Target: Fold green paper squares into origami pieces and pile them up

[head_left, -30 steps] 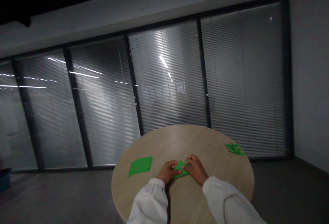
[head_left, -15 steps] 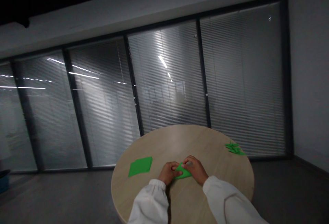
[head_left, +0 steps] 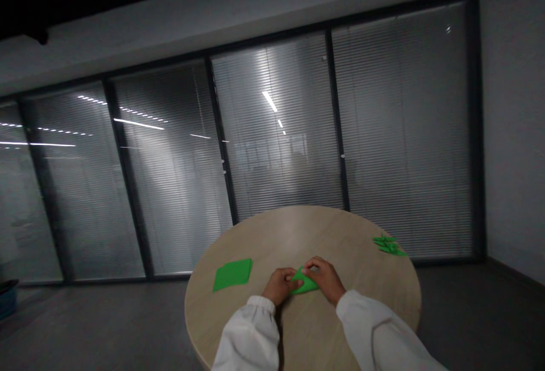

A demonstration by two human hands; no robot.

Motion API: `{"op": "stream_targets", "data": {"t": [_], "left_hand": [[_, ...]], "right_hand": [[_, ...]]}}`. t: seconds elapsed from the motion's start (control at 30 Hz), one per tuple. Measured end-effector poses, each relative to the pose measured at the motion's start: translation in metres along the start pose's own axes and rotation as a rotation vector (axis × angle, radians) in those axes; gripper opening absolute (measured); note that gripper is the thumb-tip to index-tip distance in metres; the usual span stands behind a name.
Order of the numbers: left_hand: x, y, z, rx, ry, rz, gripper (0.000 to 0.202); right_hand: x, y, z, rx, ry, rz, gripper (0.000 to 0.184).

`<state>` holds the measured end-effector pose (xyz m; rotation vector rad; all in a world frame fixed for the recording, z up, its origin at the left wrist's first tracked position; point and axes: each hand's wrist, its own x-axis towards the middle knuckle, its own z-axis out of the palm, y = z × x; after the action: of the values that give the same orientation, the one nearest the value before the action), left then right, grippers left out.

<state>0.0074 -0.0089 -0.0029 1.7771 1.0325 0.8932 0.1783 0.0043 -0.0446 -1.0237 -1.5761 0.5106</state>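
My left hand (head_left: 279, 286) and my right hand (head_left: 326, 280) meet near the front of a round pale wood table (head_left: 293, 234). Between them, a folded sheet of green paper (head_left: 305, 282) lies on the tabletop, with the fingers of both hands pressing on it. Part of the sheet is hidden under my fingers. To the left of my left hand lies a flat stack of green paper squares (head_left: 232, 274). Several small folded green paper pieces (head_left: 389, 246) lie in a loose group near the right rim, out of reach of either hand's fingers.
White sleeves cover both forearms. Behind the table stands a glass wall with closed slatted blinds (head_left: 276, 132). A white wall (head_left: 511, 121) closes the right side. A dark blue container (head_left: 6, 298) sits on the grey floor at far left.
The folded green paper has shifted slightly to the right under my fingers, and its fold looks tidier. My hands stay close together, and the stack and folded pieces have not moved.
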Motion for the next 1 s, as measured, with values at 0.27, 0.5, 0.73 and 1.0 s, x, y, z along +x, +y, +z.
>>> {"op": "stream_targets", "data": {"t": [0.27,0.5,0.73,1.0], "left_hand": [[-0.0020,0.0010,0.0011,-0.057,-0.079,-0.022,0.046],[-0.0017,-0.0008,0.0004,-0.078,-0.118,-0.018,0.047],[-0.0005,-0.0056,-0.0008,-0.031,-0.132,-0.008,0.050],[0.0015,-0.0088,-0.0004,0.022,-0.137,-0.009,0.053]], "right_hand": [[0.0005,0.0034,-0.0002,-0.002,-0.006,0.039,0.023],[-0.0010,0.0022,-0.0007,0.038,-0.005,0.027,0.023],[0.0008,0.0042,-0.0007,0.074,0.006,0.052,0.025],[-0.0005,0.0024,-0.0004,0.233,-0.033,0.111,0.029]]}}
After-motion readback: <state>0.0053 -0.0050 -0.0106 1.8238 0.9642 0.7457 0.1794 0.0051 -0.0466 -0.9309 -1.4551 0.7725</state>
